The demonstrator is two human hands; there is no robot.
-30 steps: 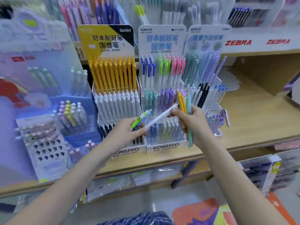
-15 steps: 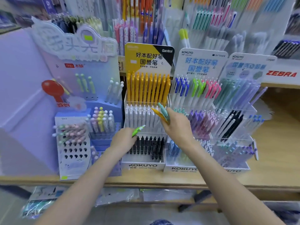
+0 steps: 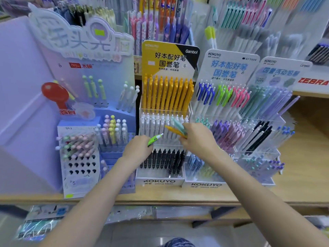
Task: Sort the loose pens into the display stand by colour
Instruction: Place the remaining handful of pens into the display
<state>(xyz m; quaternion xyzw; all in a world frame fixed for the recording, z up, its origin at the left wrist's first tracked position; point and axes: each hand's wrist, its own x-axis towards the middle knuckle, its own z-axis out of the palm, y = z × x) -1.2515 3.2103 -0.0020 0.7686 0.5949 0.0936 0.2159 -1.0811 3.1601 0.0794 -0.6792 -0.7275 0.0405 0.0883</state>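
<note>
Yellow "Gambol" card tops the KOKUYO stand (image 3: 160, 180).
Left hand (image 3: 138, 148) grips a green pen (image 3: 154, 139); right hand (image 3: 197, 138) clutches yellow and teal pens (image 3: 176, 129).

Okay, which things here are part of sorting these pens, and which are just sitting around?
Part of the job:
- left hand holding green pen
- right hand holding yellow and teal pens
- Kokuyo display stand

Just around:
- purple display
- Zebra sign
- packets below the shelf
</note>
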